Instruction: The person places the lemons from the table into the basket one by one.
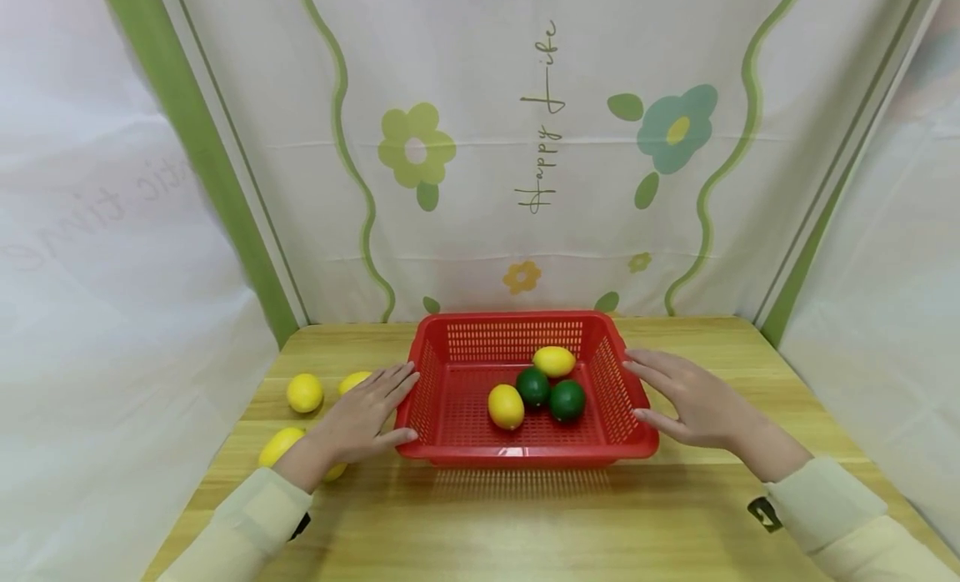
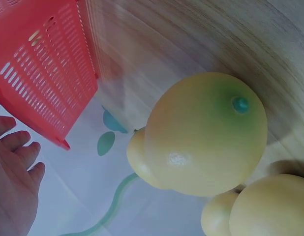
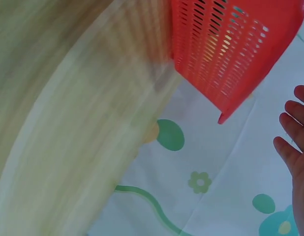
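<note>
A red plastic basket [image 1: 517,457] with slotted sides stands on the wooden table in the head view. Inside lie two yellow lemons, one at the front [image 1: 506,407] and one at the back [image 1: 554,362], and two dark green round fruits [image 1: 567,400]. My left hand [image 1: 363,417] is at the basket's left side, fingers extended near the rim. My right hand [image 1: 693,398] is held likewise at the right side. Whether either hand touches the rim I cannot tell. In the wrist views, the basket's slotted walls [image 2: 48,69] [image 3: 226,54] show beside the straight fingers.
Several more lemons lie on the table left of the basket, one [image 1: 305,393] towards the back, some partly covered by the left hand and wrist. One lemon [image 2: 206,132] looms large in the left wrist view. A white printed curtain [image 1: 480,148] closes off the back of the table [image 1: 525,532].
</note>
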Action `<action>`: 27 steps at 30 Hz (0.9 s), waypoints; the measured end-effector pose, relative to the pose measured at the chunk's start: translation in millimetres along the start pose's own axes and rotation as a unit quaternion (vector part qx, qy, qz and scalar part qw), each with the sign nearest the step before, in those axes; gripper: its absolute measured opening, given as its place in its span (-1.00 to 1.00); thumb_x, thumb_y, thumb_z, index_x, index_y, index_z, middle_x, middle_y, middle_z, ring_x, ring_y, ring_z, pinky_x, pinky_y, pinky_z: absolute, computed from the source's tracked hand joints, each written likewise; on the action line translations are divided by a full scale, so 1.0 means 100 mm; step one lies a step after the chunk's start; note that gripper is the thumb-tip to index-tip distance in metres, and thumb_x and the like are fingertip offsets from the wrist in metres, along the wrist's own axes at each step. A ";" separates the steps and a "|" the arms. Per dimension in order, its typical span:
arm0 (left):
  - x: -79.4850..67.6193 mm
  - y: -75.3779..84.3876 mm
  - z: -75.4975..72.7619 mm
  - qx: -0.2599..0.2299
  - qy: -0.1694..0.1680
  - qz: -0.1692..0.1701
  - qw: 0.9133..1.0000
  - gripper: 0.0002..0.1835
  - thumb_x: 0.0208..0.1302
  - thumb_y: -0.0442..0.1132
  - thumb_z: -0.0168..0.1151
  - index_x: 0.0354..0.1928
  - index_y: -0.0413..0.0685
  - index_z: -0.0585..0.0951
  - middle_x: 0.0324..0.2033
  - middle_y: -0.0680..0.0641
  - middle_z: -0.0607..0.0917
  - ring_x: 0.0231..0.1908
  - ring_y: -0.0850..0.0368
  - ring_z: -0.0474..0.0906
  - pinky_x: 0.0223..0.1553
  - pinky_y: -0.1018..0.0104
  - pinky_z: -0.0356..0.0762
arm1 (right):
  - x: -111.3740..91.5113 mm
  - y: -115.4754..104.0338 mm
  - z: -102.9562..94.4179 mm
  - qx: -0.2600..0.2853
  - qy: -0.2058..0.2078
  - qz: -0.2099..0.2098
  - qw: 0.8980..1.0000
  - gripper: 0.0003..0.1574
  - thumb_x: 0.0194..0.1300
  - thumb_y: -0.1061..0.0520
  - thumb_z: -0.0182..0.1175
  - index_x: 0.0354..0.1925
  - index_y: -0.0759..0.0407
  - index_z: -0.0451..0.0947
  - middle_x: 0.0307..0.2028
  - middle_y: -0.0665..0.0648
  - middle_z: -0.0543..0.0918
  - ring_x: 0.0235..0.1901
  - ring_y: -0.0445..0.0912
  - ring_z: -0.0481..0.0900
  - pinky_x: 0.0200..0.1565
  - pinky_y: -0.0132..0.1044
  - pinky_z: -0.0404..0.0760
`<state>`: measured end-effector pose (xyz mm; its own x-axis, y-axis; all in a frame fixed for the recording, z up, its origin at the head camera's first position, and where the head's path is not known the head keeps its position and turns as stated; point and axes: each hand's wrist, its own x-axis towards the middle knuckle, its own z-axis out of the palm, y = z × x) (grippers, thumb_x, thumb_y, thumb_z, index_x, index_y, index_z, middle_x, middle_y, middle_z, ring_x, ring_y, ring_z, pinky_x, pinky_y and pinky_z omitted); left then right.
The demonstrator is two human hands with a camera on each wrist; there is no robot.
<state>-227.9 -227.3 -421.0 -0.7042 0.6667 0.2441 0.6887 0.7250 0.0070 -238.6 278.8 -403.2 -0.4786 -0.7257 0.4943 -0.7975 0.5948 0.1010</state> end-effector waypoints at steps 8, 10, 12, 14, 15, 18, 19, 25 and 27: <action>-0.04 -0.01 0.01 0.014 0.029 0.019 0.999 -0.09 0.21 0.12 0.28 0.43 -0.30 0.21 0.39 -0.27 0.26 0.37 -0.21 0.18 0.34 -0.11 0.12 | -0.16 0.00 0.09 0.016 -0.038 0.038 0.998 -0.13 0.17 -0.15 0.34 0.28 0.32 0.42 0.27 0.31 0.43 0.22 0.23 0.39 0.33 -0.50 -0.22; -0.06 -0.03 0.02 0.021 0.035 0.020 0.999 -0.08 0.22 0.15 0.25 0.44 -0.30 0.19 0.39 -0.27 0.27 0.36 -0.22 0.19 0.33 -0.12 0.14 | -0.19 0.01 0.12 0.020 -0.048 0.046 0.998 -0.13 0.17 -0.14 0.34 0.29 0.32 0.41 0.29 0.31 0.40 0.24 0.24 0.37 0.33 -0.50 -0.22; -0.09 -0.03 0.01 0.020 0.036 0.018 0.999 -0.06 0.22 0.17 0.23 0.45 -0.28 0.17 0.40 -0.26 0.25 0.37 -0.22 0.17 0.33 -0.12 0.13 | -0.22 0.01 0.15 0.021 -0.057 0.051 0.997 -0.13 0.18 -0.14 0.33 0.30 0.31 0.39 0.31 0.30 0.38 0.25 0.24 0.35 0.33 -0.50 -0.22; -0.11 -0.04 0.01 0.022 0.036 0.016 0.999 -0.05 0.24 0.22 0.19 0.47 -0.26 0.14 0.41 -0.25 0.23 0.37 -0.22 0.16 0.34 -0.12 0.11 | -0.24 0.01 0.17 0.024 -0.065 0.053 0.996 -0.14 0.20 -0.14 0.32 0.31 0.29 0.39 0.33 0.28 0.37 0.26 0.24 0.34 0.33 -0.50 -0.21; -0.12 -0.04 0.01 0.020 0.036 0.014 0.999 -0.04 0.25 0.24 0.17 0.47 -0.25 0.13 0.42 -0.24 0.22 0.38 -0.22 0.15 0.34 -0.13 0.11 | -0.25 0.02 0.18 0.025 -0.066 0.052 0.996 -0.15 0.20 -0.13 0.32 0.32 0.28 0.39 0.33 0.27 0.37 0.26 0.24 0.35 0.33 -0.49 -0.20; -0.16 -0.04 -0.02 0.016 0.041 0.013 0.999 -0.02 0.26 0.33 0.08 0.48 -0.23 0.12 0.43 -0.22 0.19 0.38 -0.21 0.14 0.34 -0.14 0.08 | -0.27 0.02 0.20 0.024 -0.068 0.052 0.996 -0.16 0.21 -0.13 0.31 0.32 0.26 0.39 0.33 0.24 0.37 0.25 0.23 0.36 0.33 -0.47 -0.17; -0.17 -0.05 -0.02 0.017 0.043 0.012 0.999 -0.01 0.26 0.36 0.03 0.48 -0.23 0.12 0.44 -0.21 0.18 0.39 -0.21 0.13 0.34 -0.14 0.08 | -0.28 0.02 0.21 0.025 -0.067 0.052 0.996 -0.17 0.21 -0.13 0.31 0.32 0.26 0.39 0.33 0.23 0.37 0.25 0.22 0.37 0.33 -0.48 -0.17; -0.24 -0.08 -0.04 0.037 0.058 0.008 0.998 0.03 0.25 0.48 -0.13 0.45 -0.26 0.19 0.42 -0.22 0.22 0.37 -0.20 0.16 0.33 -0.15 0.11 | -0.28 0.03 0.24 0.028 -0.061 0.044 0.997 -0.18 0.21 -0.11 0.31 0.31 0.28 0.40 0.31 0.24 0.40 0.22 0.22 0.40 0.34 -0.54 -0.20; -0.27 -0.09 -0.05 0.039 0.065 0.007 0.997 0.03 0.22 0.46 -0.03 0.44 -0.25 0.21 0.41 -0.23 0.24 0.36 -0.20 0.19 0.31 -0.16 0.13 | -0.28 0.03 0.25 0.030 -0.057 0.041 0.997 -0.18 0.20 -0.10 0.31 0.30 0.29 0.41 0.30 0.25 0.41 0.21 0.21 0.41 0.34 -0.55 -0.20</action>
<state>-214.5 -252.6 -423.2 -0.6635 0.6516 0.3678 0.6787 0.7310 -0.0706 -236.6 292.3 -438.6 -0.5790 -0.7125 0.3963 -0.7732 0.6341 0.0104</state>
